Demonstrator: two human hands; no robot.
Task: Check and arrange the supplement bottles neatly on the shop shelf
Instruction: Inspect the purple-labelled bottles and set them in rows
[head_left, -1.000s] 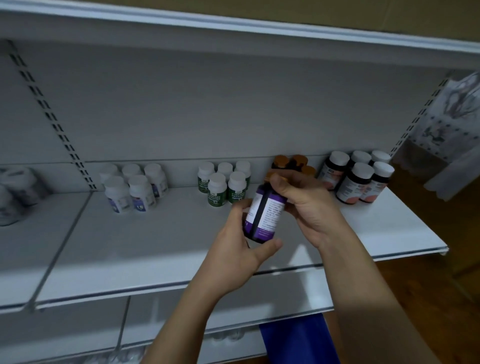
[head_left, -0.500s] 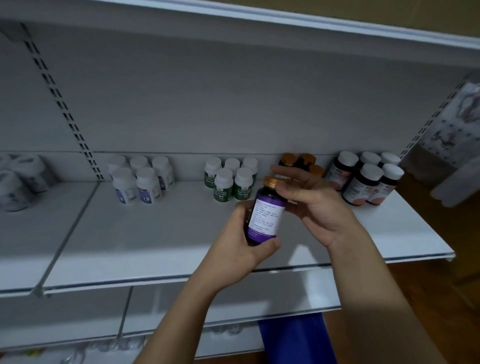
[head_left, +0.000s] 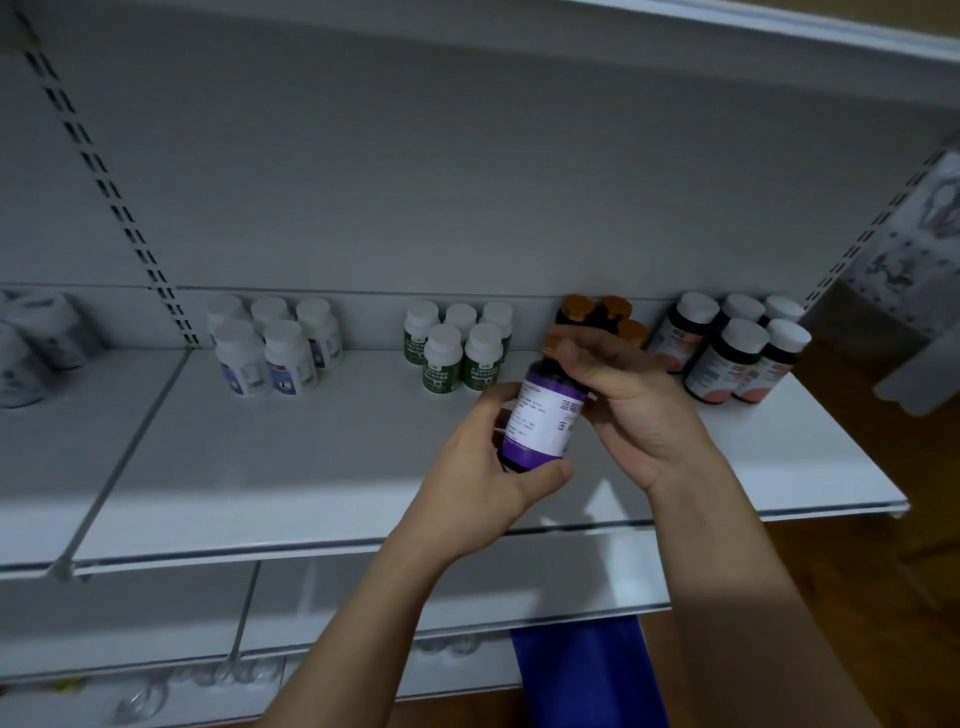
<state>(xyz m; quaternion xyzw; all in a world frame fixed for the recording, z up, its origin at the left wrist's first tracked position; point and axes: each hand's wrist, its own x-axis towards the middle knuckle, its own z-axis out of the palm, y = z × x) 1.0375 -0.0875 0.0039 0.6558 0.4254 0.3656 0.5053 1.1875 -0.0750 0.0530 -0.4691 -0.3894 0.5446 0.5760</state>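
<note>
A dark bottle with a purple-and-white label (head_left: 540, 415) and an orange cap is held upright above the white shelf (head_left: 322, 457). My left hand (head_left: 483, 467) grips its lower part, thumb under the base. My right hand (head_left: 634, 410) curls round its neck and cap from the right. Behind them, at the shelf's back, stand more orange-capped dark bottles (head_left: 602, 312).
Along the back stand several white bottles with blue labels (head_left: 270, 348), several green-labelled bottles (head_left: 457, 348) and several dark bottles with white caps (head_left: 727, 348). White tubs (head_left: 36, 343) sit on the left shelf section. A lower shelf (head_left: 467, 587) and blue cloth (head_left: 587, 675) lie below.
The bottle has turned in my hands, so more of the white label with large print faces me. Both hands stayed on it, in about the same place.
</note>
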